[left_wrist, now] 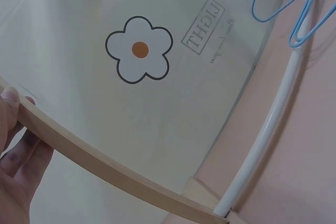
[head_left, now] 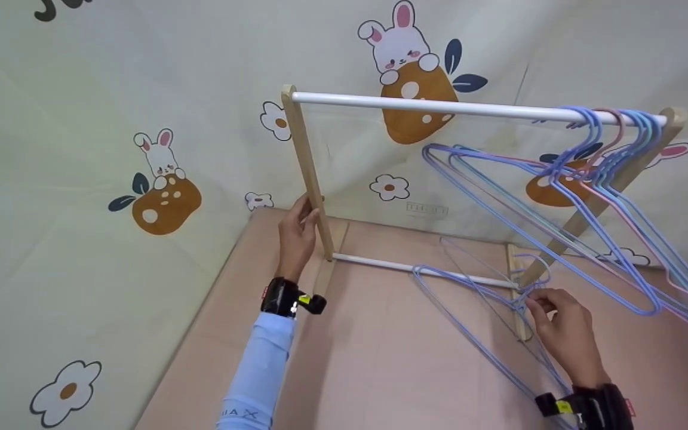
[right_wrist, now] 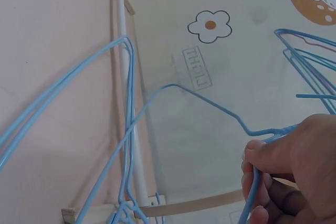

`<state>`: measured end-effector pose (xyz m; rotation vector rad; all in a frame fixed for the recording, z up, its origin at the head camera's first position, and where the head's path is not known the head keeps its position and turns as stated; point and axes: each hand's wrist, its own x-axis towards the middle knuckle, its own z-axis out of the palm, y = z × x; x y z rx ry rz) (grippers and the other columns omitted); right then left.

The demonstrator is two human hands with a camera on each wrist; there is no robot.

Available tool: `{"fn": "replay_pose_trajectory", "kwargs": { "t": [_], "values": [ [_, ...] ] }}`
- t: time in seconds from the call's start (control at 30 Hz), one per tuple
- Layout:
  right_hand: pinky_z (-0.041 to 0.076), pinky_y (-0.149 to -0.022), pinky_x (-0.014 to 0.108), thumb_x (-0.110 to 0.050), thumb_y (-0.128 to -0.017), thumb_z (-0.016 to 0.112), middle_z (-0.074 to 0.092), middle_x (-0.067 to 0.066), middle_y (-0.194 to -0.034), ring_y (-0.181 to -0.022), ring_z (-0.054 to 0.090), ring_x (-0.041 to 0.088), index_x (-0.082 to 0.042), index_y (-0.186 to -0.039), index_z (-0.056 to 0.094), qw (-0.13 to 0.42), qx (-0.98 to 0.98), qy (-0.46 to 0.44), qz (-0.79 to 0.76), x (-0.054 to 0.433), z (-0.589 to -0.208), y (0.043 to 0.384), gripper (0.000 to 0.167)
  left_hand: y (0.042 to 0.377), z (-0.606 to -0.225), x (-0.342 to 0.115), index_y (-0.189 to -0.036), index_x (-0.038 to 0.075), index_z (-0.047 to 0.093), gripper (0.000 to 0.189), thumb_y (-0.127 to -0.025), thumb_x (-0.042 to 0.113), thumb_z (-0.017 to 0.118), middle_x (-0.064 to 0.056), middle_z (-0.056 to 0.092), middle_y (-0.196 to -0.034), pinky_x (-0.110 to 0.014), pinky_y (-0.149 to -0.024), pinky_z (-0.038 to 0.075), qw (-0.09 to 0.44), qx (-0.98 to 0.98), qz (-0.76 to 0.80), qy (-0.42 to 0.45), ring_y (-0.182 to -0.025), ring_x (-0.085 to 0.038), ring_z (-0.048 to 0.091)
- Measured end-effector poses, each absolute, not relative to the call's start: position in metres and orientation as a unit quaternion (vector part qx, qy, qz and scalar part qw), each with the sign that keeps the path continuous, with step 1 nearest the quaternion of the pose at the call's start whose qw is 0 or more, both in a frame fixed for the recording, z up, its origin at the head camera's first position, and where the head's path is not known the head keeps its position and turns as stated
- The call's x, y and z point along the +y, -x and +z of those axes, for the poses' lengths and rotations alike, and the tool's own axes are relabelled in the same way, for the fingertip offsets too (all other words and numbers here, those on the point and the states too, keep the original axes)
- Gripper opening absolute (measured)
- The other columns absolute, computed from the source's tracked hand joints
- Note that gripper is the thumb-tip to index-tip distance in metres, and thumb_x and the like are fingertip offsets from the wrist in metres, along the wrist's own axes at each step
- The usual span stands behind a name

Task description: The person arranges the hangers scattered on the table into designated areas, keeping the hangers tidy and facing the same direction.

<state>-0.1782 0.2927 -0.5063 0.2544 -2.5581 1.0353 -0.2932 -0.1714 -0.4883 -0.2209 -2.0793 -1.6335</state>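
Note:
My left hand holds the left wooden post of a hanger rack, and the left wrist view shows thumb and fingers on either side of it. Low at the rack's right side, my right hand pinches a blue wire hanger just below its neck. Beside it, other blue hangers lean across the white lower rod. Several blue, teal and pink hangers hang bunched at the right end of the white upper rod.
The rack stands on a pinkish surface, its wooden feet flat on it. Behind and to the left rises a pale sheet printed with rabbits and flowers. The right wooden post slants behind the hanging hangers.

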Motion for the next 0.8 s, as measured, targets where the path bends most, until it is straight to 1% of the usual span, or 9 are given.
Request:
{"fn": "replay_pose_trajectory", "kwargs": {
  "t": [0.27,0.47,0.57,0.8],
  "values": [
    [0.038,-0.062,0.015,0.010,-0.087,0.075,0.063,0.003,-0.083,-0.073,0.056,0.012,0.002,-0.093,0.073,0.235,-0.898,-0.114,0.353,0.279,-0.498,0.183,0.010,0.293,-0.491,-0.171,-0.146,0.002,0.052,0.044,-0.103,0.001,0.057,-0.013,0.065,-0.130,-0.031,-0.095,0.056,0.253,-0.755,-0.599,0.085,-0.121,-0.023,0.061],
    [0.039,-0.065,0.013,0.013,-0.083,0.077,0.063,0.006,-0.084,-0.073,0.057,0.017,0.004,-0.092,0.072,0.264,-0.895,-0.130,0.335,0.273,-0.488,0.184,0.014,0.293,-0.491,-0.171,-0.147,0.001,0.050,0.044,-0.104,0.001,0.055,-0.013,0.064,-0.132,-0.031,-0.097,0.054,0.247,-0.759,-0.597,0.083,-0.121,-0.023,0.061],
    [0.042,-0.065,0.014,0.015,-0.082,0.077,0.063,0.008,-0.085,-0.074,0.059,0.019,0.005,-0.093,0.072,0.280,-0.892,-0.142,0.325,0.272,-0.482,0.184,0.015,0.292,-0.490,-0.171,-0.148,0.001,0.050,0.044,-0.104,0.002,0.055,-0.013,0.063,-0.133,-0.030,-0.098,0.054,0.244,-0.761,-0.596,0.081,-0.122,-0.023,0.060],
    [0.040,-0.067,0.010,0.015,-0.082,0.078,0.064,0.010,-0.085,-0.075,0.061,0.020,0.006,-0.095,0.073,0.302,-0.886,-0.158,0.314,0.265,-0.472,0.183,0.017,0.292,-0.489,-0.171,-0.147,0.002,0.051,0.043,-0.104,0.002,0.054,-0.012,0.062,-0.135,-0.029,-0.098,0.053,0.241,-0.761,-0.597,0.080,-0.123,-0.022,0.059]
  ]
}}
